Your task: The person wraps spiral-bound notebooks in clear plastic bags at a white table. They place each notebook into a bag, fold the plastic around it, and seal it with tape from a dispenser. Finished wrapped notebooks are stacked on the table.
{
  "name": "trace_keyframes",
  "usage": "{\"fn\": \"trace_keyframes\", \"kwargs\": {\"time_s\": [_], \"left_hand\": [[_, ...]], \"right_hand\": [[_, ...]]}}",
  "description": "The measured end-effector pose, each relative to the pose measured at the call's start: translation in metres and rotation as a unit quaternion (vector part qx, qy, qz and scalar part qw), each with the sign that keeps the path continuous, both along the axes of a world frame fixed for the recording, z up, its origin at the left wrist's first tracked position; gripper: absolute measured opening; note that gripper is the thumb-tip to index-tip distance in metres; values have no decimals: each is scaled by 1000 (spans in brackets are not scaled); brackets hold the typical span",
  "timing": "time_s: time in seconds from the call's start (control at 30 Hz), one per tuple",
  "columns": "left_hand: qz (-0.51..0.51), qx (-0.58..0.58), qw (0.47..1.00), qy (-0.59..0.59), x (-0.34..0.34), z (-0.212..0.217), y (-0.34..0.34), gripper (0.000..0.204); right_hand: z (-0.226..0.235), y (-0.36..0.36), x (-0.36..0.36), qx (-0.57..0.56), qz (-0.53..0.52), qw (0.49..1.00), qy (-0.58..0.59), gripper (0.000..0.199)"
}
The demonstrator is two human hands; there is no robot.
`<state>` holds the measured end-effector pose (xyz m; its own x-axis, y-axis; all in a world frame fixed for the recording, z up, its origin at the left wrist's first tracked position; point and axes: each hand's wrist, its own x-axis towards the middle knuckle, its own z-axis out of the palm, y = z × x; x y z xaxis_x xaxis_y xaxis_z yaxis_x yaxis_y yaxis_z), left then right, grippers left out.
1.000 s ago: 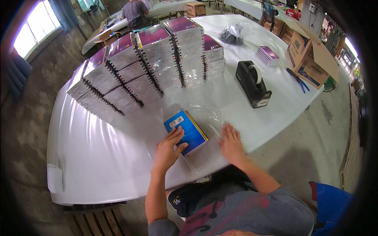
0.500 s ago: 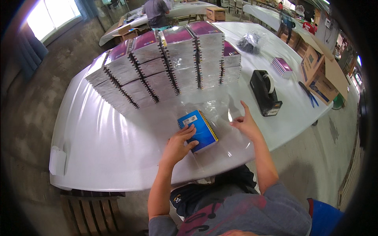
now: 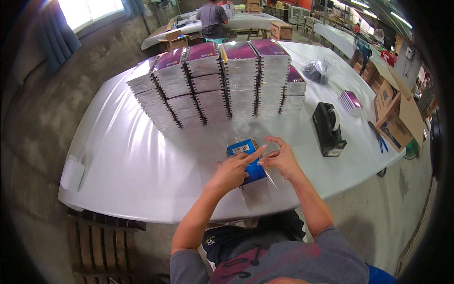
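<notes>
A blue spiral-bound notebook (image 3: pixel 256 174) with a white label lies near the table's front edge, clear plastic film around it. My left hand (image 3: pixel 232 171) rests on its cover with fingers apart, the index finger reaching over toward the right edge. At that edge my right hand (image 3: pixel 281 162) pinches clear plastic film (image 3: pixel 270 178) between thumb and finger, its index finger raised. The two hands nearly meet over the notebook's right side. How much of the notebook the film covers is hard to see.
Tall stacks of wrapped purple-covered spiral notebooks (image 3: pixel 241 94) stand behind. To the right are a black tape dispenser (image 3: pixel 326 130), a small purple stack (image 3: pixel 350 102), blue-handled pliers (image 3: pixel 378 137), a crumpled clear bag (image 3: pixel 318 71) and an open cardboard box (image 3: pixel 393 111). A person (image 3: pixel 212 21) sits farther back.
My right hand has moved left with the film, up to the notebook's right edge. My left hand's index finger now stretches toward it. The whole view has shifted.
</notes>
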<state>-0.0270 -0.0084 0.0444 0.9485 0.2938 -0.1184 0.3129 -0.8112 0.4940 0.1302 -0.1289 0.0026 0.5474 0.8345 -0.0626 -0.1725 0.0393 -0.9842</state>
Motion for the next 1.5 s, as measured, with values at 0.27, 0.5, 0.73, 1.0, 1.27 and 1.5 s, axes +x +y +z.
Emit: {"fn": "trace_keyframes", "kwargs": {"time_s": [0.27, 0.5, 0.73, 1.0, 1.27, 1.5], "left_hand": [[-23, 22, 999, 19, 9, -5, 4, 94], [-23, 8, 999, 24, 11, -5, 4, 98], [-24, 7, 999, 29, 13, -3, 4, 99], [-42, 49, 997, 37, 17, 3, 3, 97], [-37, 60, 995, -64, 13, -13, 9, 97], [-17, 39, 999, 20, 23, 13, 1, 92]], "right_hand": [[12, -23, 1, -144, -153, 944, -256, 70], [-39, -50, 35, -74, -113, 991, 17, 80], [-21, -35, 45, -76, -69, 995, 5, 73], [-19, 25, 8, 15, 92, 996, 15, 70], [-6, 8, 7, 39, 92, 975, 198, 64], [-23, 4, 7, 88, 76, 970, 215, 60]]}}
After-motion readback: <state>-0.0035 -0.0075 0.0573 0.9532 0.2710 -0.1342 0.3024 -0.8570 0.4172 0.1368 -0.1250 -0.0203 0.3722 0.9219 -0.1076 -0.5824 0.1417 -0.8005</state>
